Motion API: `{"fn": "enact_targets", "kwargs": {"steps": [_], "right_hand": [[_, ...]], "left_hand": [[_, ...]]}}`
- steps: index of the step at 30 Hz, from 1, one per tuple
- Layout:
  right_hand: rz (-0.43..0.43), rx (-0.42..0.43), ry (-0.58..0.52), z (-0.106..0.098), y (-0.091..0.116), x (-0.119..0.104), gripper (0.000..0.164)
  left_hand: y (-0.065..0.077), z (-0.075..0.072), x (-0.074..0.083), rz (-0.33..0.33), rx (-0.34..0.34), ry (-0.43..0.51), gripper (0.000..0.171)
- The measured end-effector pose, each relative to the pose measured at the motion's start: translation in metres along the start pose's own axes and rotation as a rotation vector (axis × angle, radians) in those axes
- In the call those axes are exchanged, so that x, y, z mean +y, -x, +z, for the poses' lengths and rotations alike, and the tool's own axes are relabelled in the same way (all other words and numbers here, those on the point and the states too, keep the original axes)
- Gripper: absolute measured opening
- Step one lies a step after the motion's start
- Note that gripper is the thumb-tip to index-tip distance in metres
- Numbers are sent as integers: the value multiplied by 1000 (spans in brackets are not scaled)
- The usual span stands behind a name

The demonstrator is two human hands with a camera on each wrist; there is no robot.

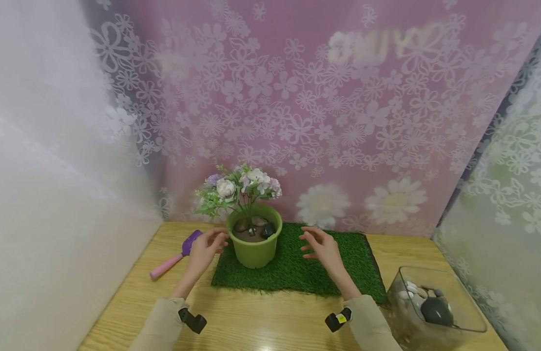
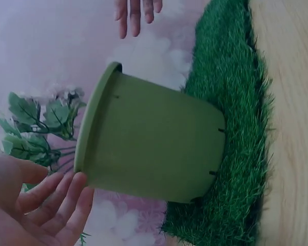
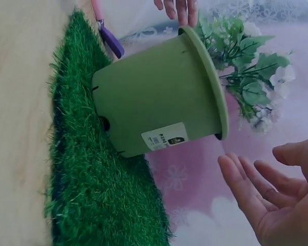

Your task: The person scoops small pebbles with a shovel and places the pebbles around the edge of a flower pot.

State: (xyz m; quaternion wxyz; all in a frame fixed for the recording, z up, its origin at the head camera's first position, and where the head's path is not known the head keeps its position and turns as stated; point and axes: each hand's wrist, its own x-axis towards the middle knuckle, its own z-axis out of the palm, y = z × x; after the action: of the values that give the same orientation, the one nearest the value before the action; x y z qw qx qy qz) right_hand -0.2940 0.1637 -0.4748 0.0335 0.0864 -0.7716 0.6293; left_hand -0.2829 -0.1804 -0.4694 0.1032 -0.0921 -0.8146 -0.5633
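Note:
A green flowerpot (image 1: 255, 253) stands upright, holding artificial flowers (image 1: 226, 189), brown soil and several stones. My left hand (image 1: 203, 254) is at the pot's left side, fingers loosely bent. In the left wrist view, its fingertips (image 2: 78, 180) are at the rim; whether they touch it I cannot tell. To the right of the pot my right hand (image 1: 325, 252) hovers over the grass mat, apart from the pot and holding nothing. The right wrist view shows a white label (image 3: 165, 137) on the pot's side.
Under the pot lies a green artificial grass mat (image 1: 297, 278) on the wooden table (image 1: 253, 317). A purple shovel with a pink handle (image 1: 166, 266) is at the left. A clear container (image 1: 465, 321) of stones stands front right. Floral curtains hang behind.

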Motion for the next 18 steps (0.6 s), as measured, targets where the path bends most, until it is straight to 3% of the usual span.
{"fn": "enact_targets", "kwargs": {"steps": [5, 13, 18], "right_hand": [[23, -44, -43, 13, -26, 3, 40], [122, -112, -201, 32, -48, 3, 47], [196, -101, -270, 42, -58, 1, 48]], "left_hand": [[-15, -1, -7, -95, 29, 29, 36], [-36, 1, -18, -244, -40, 208, 47], [-47, -2, -19, -293, -80, 238, 48]]}}
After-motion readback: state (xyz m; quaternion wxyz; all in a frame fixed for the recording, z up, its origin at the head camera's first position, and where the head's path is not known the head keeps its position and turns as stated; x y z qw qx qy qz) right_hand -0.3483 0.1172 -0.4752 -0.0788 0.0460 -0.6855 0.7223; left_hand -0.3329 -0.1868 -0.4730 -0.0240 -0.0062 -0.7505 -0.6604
